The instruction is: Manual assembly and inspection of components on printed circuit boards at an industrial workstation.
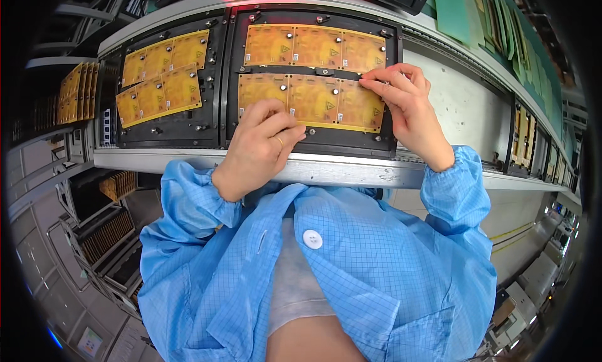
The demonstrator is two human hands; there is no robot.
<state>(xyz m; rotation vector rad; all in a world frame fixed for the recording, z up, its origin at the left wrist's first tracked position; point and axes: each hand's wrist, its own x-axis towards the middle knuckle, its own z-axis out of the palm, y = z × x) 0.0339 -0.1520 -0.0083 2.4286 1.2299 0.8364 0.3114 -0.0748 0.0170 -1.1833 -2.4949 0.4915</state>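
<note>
A black fixture tray [320,142] lies before me, carrying two yellow circuit board panels, one above the other. My left hand [260,142] has its fingers curled together at the near edge of the lower panel [313,102]. What is under those fingertips, if anything, is hidden. At that panel's far right corner, my right hand [411,105] brings thumb and fingertips together by a small dark fastener; whether they pinch it is too small to tell. The upper panel [316,45] lies flat, with small knobs around the tray's border.
Left of it sits a second black tray [166,120] with two more yellow panels, the lower one tilted. Upright yellow boards [78,92] stand in a rack further left. A metal rail [351,171] runs along the near side. Green sheets [511,33] stand at the far right.
</note>
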